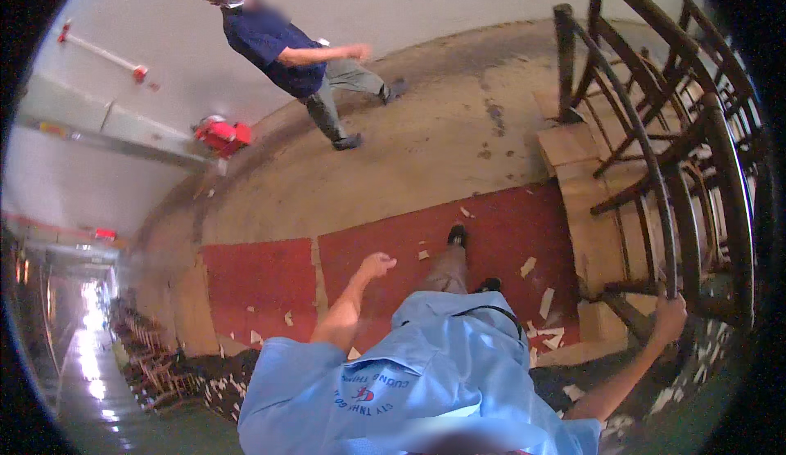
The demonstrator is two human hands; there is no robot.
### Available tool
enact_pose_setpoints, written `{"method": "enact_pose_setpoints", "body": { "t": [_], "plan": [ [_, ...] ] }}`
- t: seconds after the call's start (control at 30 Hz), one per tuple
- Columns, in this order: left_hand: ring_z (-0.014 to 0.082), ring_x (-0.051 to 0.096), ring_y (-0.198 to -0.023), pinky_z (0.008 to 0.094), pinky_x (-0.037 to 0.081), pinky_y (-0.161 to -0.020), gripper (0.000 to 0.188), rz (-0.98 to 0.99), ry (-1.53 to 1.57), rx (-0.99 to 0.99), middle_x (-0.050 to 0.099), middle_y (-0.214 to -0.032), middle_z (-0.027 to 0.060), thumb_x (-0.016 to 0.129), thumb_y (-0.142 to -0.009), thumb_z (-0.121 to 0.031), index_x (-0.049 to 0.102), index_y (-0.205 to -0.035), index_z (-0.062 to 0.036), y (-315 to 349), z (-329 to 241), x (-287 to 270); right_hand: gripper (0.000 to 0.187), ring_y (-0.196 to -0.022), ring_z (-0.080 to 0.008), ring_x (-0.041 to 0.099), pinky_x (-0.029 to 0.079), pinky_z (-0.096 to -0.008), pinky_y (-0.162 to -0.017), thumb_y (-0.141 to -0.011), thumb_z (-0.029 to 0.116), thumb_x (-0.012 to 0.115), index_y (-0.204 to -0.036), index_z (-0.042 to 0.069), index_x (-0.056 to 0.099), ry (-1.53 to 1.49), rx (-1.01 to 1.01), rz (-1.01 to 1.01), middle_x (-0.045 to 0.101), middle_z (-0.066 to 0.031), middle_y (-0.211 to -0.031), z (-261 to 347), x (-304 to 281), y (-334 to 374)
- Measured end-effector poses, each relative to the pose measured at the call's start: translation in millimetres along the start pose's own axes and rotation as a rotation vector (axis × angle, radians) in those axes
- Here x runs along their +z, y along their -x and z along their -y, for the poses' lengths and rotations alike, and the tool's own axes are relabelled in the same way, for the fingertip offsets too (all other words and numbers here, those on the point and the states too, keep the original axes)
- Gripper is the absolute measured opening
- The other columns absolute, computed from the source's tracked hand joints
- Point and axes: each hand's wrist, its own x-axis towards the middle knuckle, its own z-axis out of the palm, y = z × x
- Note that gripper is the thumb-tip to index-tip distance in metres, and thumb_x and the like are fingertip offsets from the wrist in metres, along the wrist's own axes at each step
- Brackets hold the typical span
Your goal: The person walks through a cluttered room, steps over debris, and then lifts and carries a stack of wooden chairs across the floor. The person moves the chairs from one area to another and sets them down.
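At the right, a stack of dark wooden chair frames point(651, 148) rises beside me, their legs and rails crossing. My right hand point(671, 317) is closed around the lower end of one dark bar of these frames; its fingertips are partly hidden. My left hand point(377, 265) hangs out in front of my body over the red floor sheet point(442, 250). Nothing shows in it, and its fingers are loosely apart.
Pale scraps point(547, 301) litter the floor. Flat cardboard point(585, 181) lies under the frames. A person in a dark shirt point(270, 50) walks along the wall, near a red object point(221, 134). More wooden frames point(151, 349) line the aisle at far left.
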Motion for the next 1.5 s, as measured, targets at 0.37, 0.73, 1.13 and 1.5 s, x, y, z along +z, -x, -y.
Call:
{"method": "enact_pose_setpoints", "body": {
  "t": [0.37,0.73,1.13,1.5],
  "plan": [
    [0.0226,0.07,-0.105,0.0377,0.054,-0.09,0.052,0.026,-0.034,0.686,0.075,-0.114,0.0134,0.071,-0.093,-0.04,0.069,-0.123,0.0025,-148.3,-439.1,-100.2,0.085,-0.09,-0.0376,0.072,0.054,-0.0473,-0.081,-0.076,0.081,0.067,-0.103,0.001,0.074,-0.098,0.016,-0.008,0.073,-0.0209,-0.091,15.6,-22.8,15.0],
    [0.0289,0.074,-0.095,0.0385,0.056,-0.084,0.037,-0.228,-0.019,1.514,0.077,-0.102,0.0157,0.07,-0.095,-0.038,0.074,-0.114,-0.0063,-104.2,-799.8,-141.0,0.092,-0.086,-0.0345,0.069,0.051,-0.0456,-0.084,-0.079,0.085,0.06,-0.085,-0.005,0.076,-0.356,0.503,0.158,0.073,-0.022,-0.088,13.7,-19.5,6.3],
    [0.0361,0.072,-0.096,0.0448,0.056,-0.086,0.039,0.115,-0.577,1.597,0.075,-0.098,0.0196,0.074,-0.086,-0.04,0.076,-0.108,-0.0073,-159.7,-932.8,-25.4,0.064,-0.09,-0.0302,0.07,0.051,-0.0418,-0.085,-0.084,0.062,0.07,-0.096,-0.001,0.078,-0.307,0.519,0.301,0.075,-0.0183,-0.094,10.0,-5.6,-10.7],
    [0.0305,0.07,-0.109,0.0454,0.053,-0.096,0.052,0.046,-0.94,1.225,0.077,-0.11,0.0091,0.081,-0.075,-0.056,0.079,-0.102,-0.0119,-171.4,-949.6,-5.3,0.056,-0.081,-0.0381,0.071,0.055,-0.0457,-0.074,-0.08,0.05,0.074,-0.097,-0.003,0.076,-0.287,0.365,0.436,0.074,-0.0222,-0.088,-56.1,48.0,-50.5]
  ]
}}
